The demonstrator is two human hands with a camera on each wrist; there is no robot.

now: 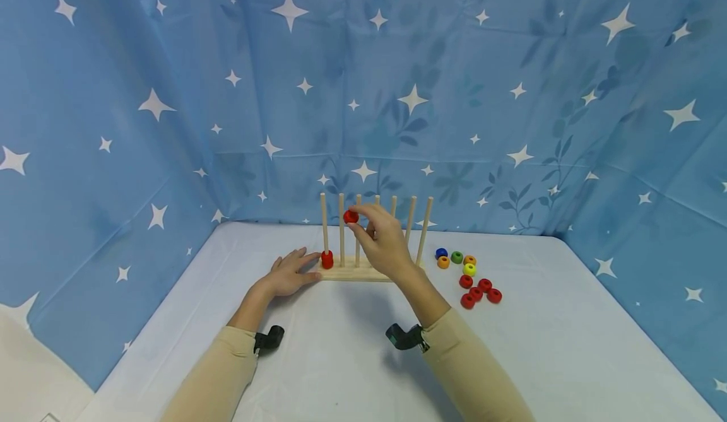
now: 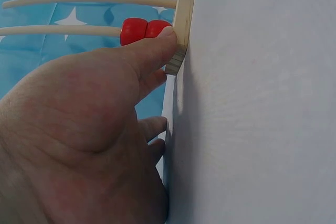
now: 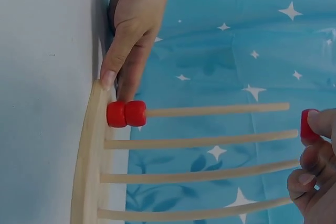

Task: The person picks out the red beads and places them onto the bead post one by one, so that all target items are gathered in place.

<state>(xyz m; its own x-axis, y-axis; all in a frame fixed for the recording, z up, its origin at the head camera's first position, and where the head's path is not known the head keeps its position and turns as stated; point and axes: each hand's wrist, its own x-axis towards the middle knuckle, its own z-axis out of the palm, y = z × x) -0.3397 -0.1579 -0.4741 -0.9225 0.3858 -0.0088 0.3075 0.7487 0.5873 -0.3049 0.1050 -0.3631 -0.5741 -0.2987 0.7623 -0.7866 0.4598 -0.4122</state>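
A wooden peg rack (image 1: 363, 273) with a row of upright pegs stands in front of me. Two red beads (image 3: 126, 114) sit stacked at the bottom of its leftmost peg. With thumb and index finger on either side, my left hand (image 1: 288, 274) holds the left end of the rack's base, its other fingers stretched out behind. My right hand (image 1: 386, 239) is raised in front of the pegs and pinches another red bead (image 1: 351, 217) between thumb and fingers. In the right wrist view this bead (image 3: 308, 124) is just beyond the tip of the second peg (image 3: 252, 138).
Right of the rack, several loose red beads (image 1: 476, 293) lie on the white tabletop (image 1: 329, 359). Behind them are a blue bead (image 1: 441, 253), a green bead (image 1: 457, 257), a yellow bead (image 1: 469, 270) and two orange ones (image 1: 443, 262). A starry blue curtain (image 1: 363, 94) hangs around the table.
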